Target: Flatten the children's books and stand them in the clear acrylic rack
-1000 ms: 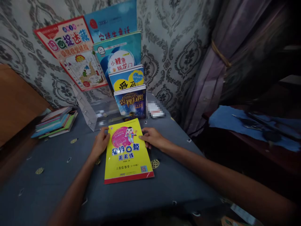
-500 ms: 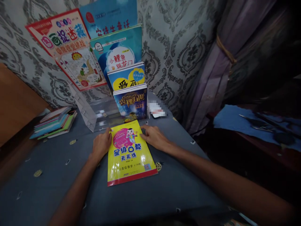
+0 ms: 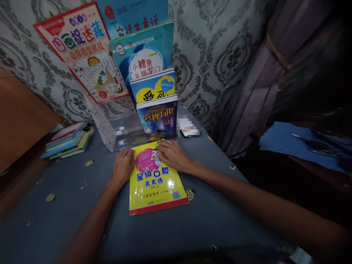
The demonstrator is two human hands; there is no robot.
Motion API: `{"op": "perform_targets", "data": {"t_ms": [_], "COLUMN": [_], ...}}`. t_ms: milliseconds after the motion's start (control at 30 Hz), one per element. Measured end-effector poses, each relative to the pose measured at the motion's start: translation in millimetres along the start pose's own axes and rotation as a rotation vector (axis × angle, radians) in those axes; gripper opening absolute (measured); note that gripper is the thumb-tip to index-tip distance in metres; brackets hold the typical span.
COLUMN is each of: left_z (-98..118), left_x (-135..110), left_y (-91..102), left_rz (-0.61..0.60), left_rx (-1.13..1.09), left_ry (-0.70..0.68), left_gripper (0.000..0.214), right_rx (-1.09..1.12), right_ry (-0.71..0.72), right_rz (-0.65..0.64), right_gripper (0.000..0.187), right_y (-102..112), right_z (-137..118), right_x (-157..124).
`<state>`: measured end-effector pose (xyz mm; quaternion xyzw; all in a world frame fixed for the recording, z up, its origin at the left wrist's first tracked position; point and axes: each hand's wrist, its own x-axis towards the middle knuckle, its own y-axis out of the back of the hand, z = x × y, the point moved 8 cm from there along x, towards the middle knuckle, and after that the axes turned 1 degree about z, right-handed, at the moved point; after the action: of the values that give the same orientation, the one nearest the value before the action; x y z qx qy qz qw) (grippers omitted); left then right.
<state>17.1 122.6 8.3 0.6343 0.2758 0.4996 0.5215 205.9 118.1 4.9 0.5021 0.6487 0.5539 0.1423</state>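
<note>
A yellow workbook [image 3: 158, 192] with a red bottom strip and a pink circle on its cover lies flat on the cloth-covered table. My left hand [image 3: 123, 167] is at its upper left edge, fingers bent and closed against that side; what lies under the fingertips is hidden. Across the workbook's upper right corner rests my right hand [image 3: 173, 156], open, with its fingers stretched over the cover and partly hiding the cartoon figure. Just beyond the workbook's top edge stands a clear plastic book rack [image 3: 106, 132], holding a dark blue book [image 3: 159, 119] at its front.
Behind are a blue-and-yellow book [image 3: 154, 88], a teal book [image 3: 141, 46], a tall blue book [image 3: 134, 14] and a red-bordered book [image 3: 96, 73]. A book stack [image 3: 68, 139] lies left. A phone-like object [image 3: 188, 128], partly blurred, is right of the rack. A curtain [image 3: 255, 95] hangs right.
My right hand has moved from beside the workbook's right edge onto its upper right corner. My left hand stays at the left edge. The whole view has shifted slightly.
</note>
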Motion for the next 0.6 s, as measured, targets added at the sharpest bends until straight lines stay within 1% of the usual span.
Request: {"op": "perform_targets", "data": {"t_ms": [100,233,333,467,600], "left_z": [-1,4,11,23,37], "left_x": [1,3,7,14,24], "left_y": [-2.8,-3.1,-3.6,-8.2,-12.2], "left_rz": [-0.017,-0.044,-0.062,-0.085,-0.074], "left_rx": [-0.004,0.058,0.067,0.017,-0.045], "left_ry": [-0.005,-0.026,-0.050,-0.090,-0.133], "left_gripper": [0.027,0.027,0.029,0.032,0.035], "right_rx": [-0.008,0.026,0.041,0.049,0.090], "right_ry": [-0.055,-0.060,-0.088,-0.146,-0.145], "right_rz": [-0.045,-0.063,-0.050,-0.009,0.013], "right_gripper": [0.030,0.033,0.033,0.033,0.033], "right_y": [-6,-9,-8,-4,-4], "right_z": [9,15,20,28,34], "right_x": [5,4,3,2,3]}}
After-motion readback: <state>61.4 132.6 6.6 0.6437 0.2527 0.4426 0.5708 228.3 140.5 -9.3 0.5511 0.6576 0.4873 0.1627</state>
